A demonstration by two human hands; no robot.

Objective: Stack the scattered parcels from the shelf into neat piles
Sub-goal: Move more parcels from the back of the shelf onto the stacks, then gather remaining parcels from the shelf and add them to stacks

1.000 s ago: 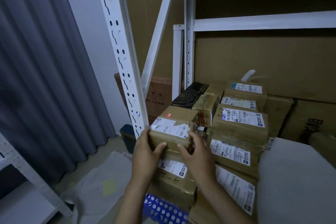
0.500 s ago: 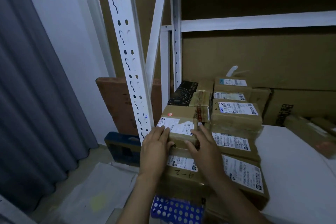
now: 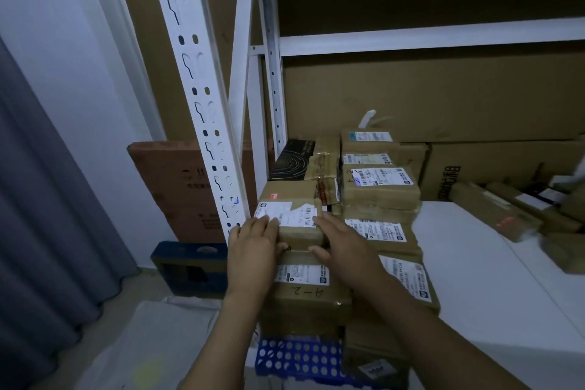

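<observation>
The fingers (image 3: 267, 226) of the left hand (image 3: 253, 250) lie almost straight and flat over the near left corner of the top parcel (image 3: 299, 233). They press on it and do not curl around it. The fingers (image 3: 330, 223) of the right hand (image 3: 345, 247) are also stretched out, along the right edge of the same parcel, with the thumb against its near face. I read this as steadying, not as a firm grip.

This small brown parcel with a white label sits on top of the near left pile on the shelf (image 3: 474, 263). It is directly above the parcel marked "A-2" (image 3: 304, 291) and just beside the white upright (image 3: 202, 104) of the rack. Close on its right stands the neighbouring pile (image 3: 380, 190).

The step in hand seems to be the squaring of this parcel on its pile (its edges look close to those of the one below, but the hands hide the near corners). The next move calls for a gentle release, so that the pile does not shift. After that comes a reach to the far right, where several loose parcels (image 3: 493, 212) lie at different angles on the shelf. They look long and narrow, so each probably needs a turn before it fits a pile.
</observation>
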